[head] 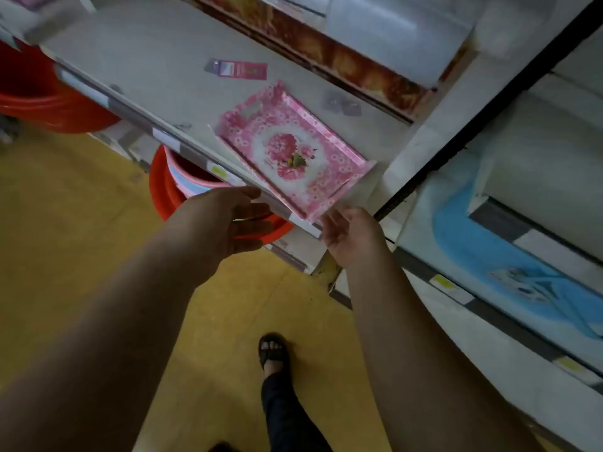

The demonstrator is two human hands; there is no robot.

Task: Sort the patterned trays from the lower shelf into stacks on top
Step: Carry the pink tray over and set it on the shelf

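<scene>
A pink tray (293, 151) with a flower pattern and a rose in its middle lies on the grey shelf (146, 60), its near corner at the shelf's front edge. My right hand (352, 236) is just below that near corner, fingers apart, touching or almost touching it. My left hand (228, 220) hangs open in front of the shelf edge, left of the tray, holding nothing. The lower shelf under the grey one is mostly hidden.
Red tubs (42, 106) and a red and pink stack of basins (182, 184) sit under the shelf. A pink card pack (241, 70) lies further back on the shelf. Blue items (509, 262) fill the shelf unit on the right. The floor (65, 207) is yellow.
</scene>
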